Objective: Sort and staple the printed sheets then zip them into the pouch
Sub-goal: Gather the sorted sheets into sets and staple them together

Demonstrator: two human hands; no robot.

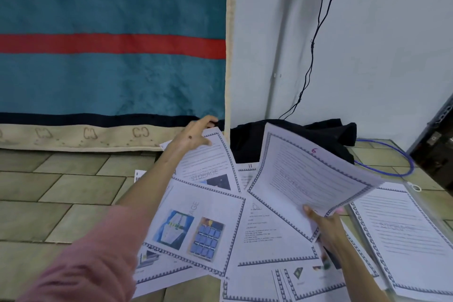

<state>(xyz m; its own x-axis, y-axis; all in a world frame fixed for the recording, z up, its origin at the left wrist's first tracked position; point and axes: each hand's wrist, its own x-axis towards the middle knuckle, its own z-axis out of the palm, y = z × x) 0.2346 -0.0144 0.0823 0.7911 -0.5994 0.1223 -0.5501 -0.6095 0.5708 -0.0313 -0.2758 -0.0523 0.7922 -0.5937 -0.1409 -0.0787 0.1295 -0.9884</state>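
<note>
Sorting underway: my right hand pinches sheet 6 at four o'clock; my left hand, fingers loose, touches a sheet at twelve. Next, I judge, ordering by page number.

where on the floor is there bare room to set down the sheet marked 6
Bare floor tiles lie left of the left forearm, below the blanket hem. The middle is crowded with overlapping printed sheets, and the clear pouch fills the right. The right hand holds the sheet marked 6.
</note>
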